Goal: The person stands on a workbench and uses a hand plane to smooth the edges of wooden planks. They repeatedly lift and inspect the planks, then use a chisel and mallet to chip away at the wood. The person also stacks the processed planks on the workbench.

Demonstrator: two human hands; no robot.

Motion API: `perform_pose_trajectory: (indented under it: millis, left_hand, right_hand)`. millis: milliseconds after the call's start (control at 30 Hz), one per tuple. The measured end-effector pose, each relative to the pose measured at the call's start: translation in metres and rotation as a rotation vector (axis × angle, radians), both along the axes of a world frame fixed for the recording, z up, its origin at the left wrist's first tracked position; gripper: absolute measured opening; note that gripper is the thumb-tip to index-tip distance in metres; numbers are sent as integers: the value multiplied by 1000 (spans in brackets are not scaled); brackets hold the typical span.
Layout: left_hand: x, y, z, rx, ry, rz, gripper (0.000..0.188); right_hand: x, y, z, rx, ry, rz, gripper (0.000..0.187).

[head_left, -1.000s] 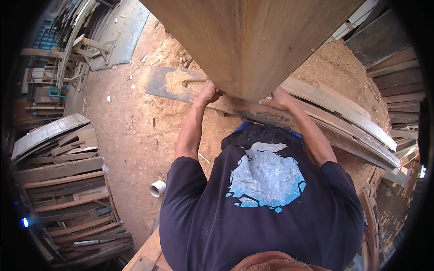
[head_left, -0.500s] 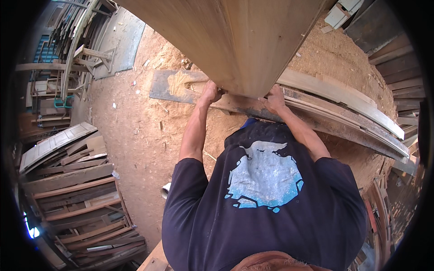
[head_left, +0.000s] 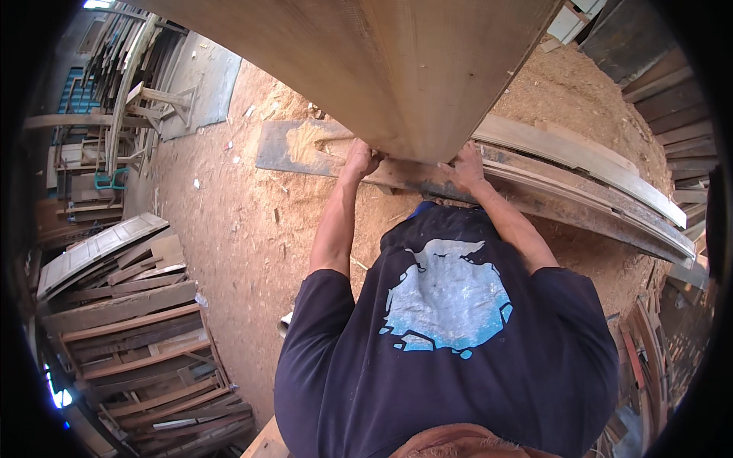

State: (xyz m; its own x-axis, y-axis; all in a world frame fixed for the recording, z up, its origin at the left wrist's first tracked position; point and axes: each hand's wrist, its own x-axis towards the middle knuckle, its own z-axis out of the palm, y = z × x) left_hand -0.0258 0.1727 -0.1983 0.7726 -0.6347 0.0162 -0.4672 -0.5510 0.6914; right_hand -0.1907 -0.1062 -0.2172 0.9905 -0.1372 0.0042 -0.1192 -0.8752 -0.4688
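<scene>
A wide, smooth brown wooden board [head_left: 374,76] rises in front of me, its upper end running out of the top of the head view. My left hand [head_left: 360,159] is closed on the left corner of its near end. At the opposite corner, my right hand [head_left: 466,169] grips the board, with a thumb along the edge. The fingertips of both hands are hidden beneath the wood. Just under the board's near end lies a dark, weathered plank [head_left: 276,145], partly covered in sawdust.
Long planks [head_left: 580,172] lie stacked to the right of my hands. Sawdust [head_left: 252,198] and wood chips cover the ground. At left are heaped timber offcuts [head_left: 145,328] and a white panelled door [head_left: 99,252]. More boards [head_left: 679,114] line the right side.
The board's upper part has swung slightly to the left and looks a little wider. Both hands keep their grip at nearly the same place. The surroundings have shifted slightly in view.
</scene>
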Motion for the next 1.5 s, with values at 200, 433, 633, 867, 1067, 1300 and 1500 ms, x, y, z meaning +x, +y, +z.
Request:
perform_pose_trajectory:
  millis: [200,433,633,867,1067,1300,1500]
  left_hand:
    - [-3,-11,29,205,63,-10,70]
    - [17,22,178,-995,582,-110,103]
    - [-14,-29,315,-1272,128,161,77]
    - [-21,-49,322,-1239,-247,635,57]
    - [6,39,289,-1379,-311,460,55]
    - [-30,74,327,-1301,89,-60,54]
    - [-51,84,348,-1278,161,1,48]
  right_hand:
    - [-2,-4,9,25,-29,27,65]
    - [0,-7,22,28,79,13,66]
    - [0,4,12,-52,-100,17,57]
    - [11,25,11,62,-97,126,52]
    - [17,44,17,86,-76,187,49]
    - [4,17,39,233,315,355,69]
    - [5,23,71,253,489,409,75]
